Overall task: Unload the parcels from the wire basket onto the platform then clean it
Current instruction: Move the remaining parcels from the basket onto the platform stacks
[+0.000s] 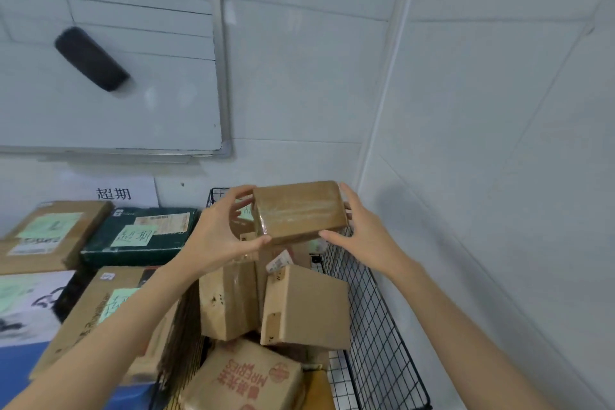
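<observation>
Several boxes (306, 306) are sitting tilted in the basket (376, 326), below both hands. Above them, L hand (219, 236) is gripping the parcel (299, 210) at its left end, thumb under the corner. R hand (362, 236) is clamping the right end, thumb under, fingers behind. Parcel is hanging between the hands, raised over the boxes.

Tape wrap is looking slick, so it's worth keeping both thumbs under & carrying it level.

Left of L hand, a pile (100, 243) is crowding the landing side w/ little gap showing. The parcel is prob. needing a flat top to land on, not an edge. Beyond the hands, bare wall (299, 76) is closing things off.
</observation>
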Motion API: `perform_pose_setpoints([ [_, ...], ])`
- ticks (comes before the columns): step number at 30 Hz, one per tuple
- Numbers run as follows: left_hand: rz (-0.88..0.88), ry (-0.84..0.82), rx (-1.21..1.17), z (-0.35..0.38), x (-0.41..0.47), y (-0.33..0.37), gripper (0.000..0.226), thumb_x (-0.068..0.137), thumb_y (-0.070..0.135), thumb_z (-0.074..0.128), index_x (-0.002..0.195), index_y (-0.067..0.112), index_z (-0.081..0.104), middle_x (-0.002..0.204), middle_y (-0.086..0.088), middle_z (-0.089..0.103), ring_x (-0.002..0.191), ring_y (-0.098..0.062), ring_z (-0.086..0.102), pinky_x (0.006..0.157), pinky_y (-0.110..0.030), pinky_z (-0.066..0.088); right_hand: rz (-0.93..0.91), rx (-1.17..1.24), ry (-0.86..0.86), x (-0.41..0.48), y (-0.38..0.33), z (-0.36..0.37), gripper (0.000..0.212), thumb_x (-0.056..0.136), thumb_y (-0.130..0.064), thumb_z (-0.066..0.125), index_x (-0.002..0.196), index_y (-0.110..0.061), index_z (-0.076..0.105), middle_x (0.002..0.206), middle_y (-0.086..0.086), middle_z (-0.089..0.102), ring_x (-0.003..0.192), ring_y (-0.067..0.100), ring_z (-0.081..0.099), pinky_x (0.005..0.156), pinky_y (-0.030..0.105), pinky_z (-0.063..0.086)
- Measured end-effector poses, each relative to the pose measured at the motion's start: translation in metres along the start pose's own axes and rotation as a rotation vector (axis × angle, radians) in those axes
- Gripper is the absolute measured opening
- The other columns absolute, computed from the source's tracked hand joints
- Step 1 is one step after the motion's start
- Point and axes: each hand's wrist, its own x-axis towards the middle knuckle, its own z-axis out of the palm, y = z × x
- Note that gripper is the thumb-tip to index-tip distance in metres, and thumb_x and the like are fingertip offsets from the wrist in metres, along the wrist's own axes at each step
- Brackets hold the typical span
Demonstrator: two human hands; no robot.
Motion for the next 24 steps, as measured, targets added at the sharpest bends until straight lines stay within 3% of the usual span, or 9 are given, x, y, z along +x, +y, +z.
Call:
perform_pose_setpoints([
  [4,0.002,0.049,-0.122,-0.009,-0.004,0.008,0.093,0.068,0.022,0.088,0.147,0.026,0.039,0.142,0.022,0.047,0.132,0.001,0.047,0.106,-0.021,0.042,0.008,0.153,0.085,-0.002,-0.018,-0.006,0.099,0.083,-0.043,0.075,0.159,-0.027,0.013,0.154,-0.005,0.038,0.138,0.013,0.041,0.115,0.042,0.036],
  [6,0.006,0.080,-0.141,-0.012,-0.006,0.012,0.093,0.070,0.017,0.087,0.148,0.034,0.038,0.143,0.019,0.047,0.131,0.004,0.046,0.103,-0.017,0.043,-0.003,0.210,0.127,-0.003,-0.025,-0.009,0.093,0.082,-0.043,0.076,0.157,-0.029,0.022,0.150,-0.009,0.043,0.135,0.012,0.044,0.114,0.042,0.038],
  [8,0.016,0.109,-0.134,-0.013,-0.008,0.018,0.092,0.073,0.011,0.085,0.144,0.045,0.038,0.141,0.016,0.051,0.128,0.008,0.047,0.098,-0.014,0.045,-0.029,0.245,0.152,-0.005,-0.030,-0.009,0.078,0.085,-0.035,0.076,0.149,-0.037,0.032,0.136,-0.019,0.049,0.128,0.008,0.048,0.113,0.037,0.040],
  [10,0.024,0.121,-0.124,-0.013,-0.010,0.024,0.090,0.075,0.009,0.083,0.142,0.049,0.037,0.131,0.026,0.054,0.123,0.011,0.049,0.093,-0.012,0.048,-0.036,0.252,0.160,-0.007,-0.035,-0.008,0.069,0.086,-0.033,0.076,0.134,-0.056,0.033,0.126,-0.028,0.048,0.124,0.006,0.050,0.110,0.033,0.042],
  [12,0.031,0.123,-0.124,-0.014,-0.012,0.029,0.088,0.076,0.010,0.083,0.142,0.046,0.037,0.126,0.036,0.054,0.120,0.011,0.051,0.089,-0.011,0.050,-0.043,0.270,0.168,-0.008,-0.038,-0.005,0.068,0.083,-0.040,0.077,0.129,-0.061,0.033,0.129,-0.025,0.048,0.125,0.007,0.050,0.109,0.035,0.044],
  [16,0.026,0.153,-0.170,-0.017,-0.012,0.038,0.079,0.075,0.012,0.084,0.135,0.039,0.041,0.129,0.036,0.047,0.118,0.012,0.049,0.089,-0.009,0.048,-0.025,0.333,0.142,-0.010,-0.041,-0.001,0.103,0.069,-0.060,0.076,0.154,-0.037,0.023,0.151,-0.008,0.036,0.132,0.013,0.049,0.110,0.044,0.044],
  [20,0.003,0.193,-0.177,-0.016,-0.013,0.049,0.069,0.075,0.014,0.084,0.121,0.044,0.041,0.125,0.034,0.045,0.113,0.012,0.049,0.091,-0.007,0.042,-0.047,0.335,0.164,-0.009,-0.046,0.001,0.092,0.077,-0.048,0.077,0.152,-0.037,0.025,0.145,-0.009,0.036,0.129,0.012,0.049,0.109,0.044,0.046],
  [24,-0.002,0.232,-0.183,-0.017,-0.016,0.054,0.075,0.074,0.017,0.085,0.129,0.042,0.040,0.129,0.031,0.045,0.116,0.008,0.049,0.088,-0.012,0.046,-0.066,0.357,0.177,-0.010,-0.049,0.004,0.084,0.082,-0.042,0.077,0.149,-0.039,0.027,0.146,-0.009,0.040,0.133,0.012,0.046,0.109,0.047,0.045],
])
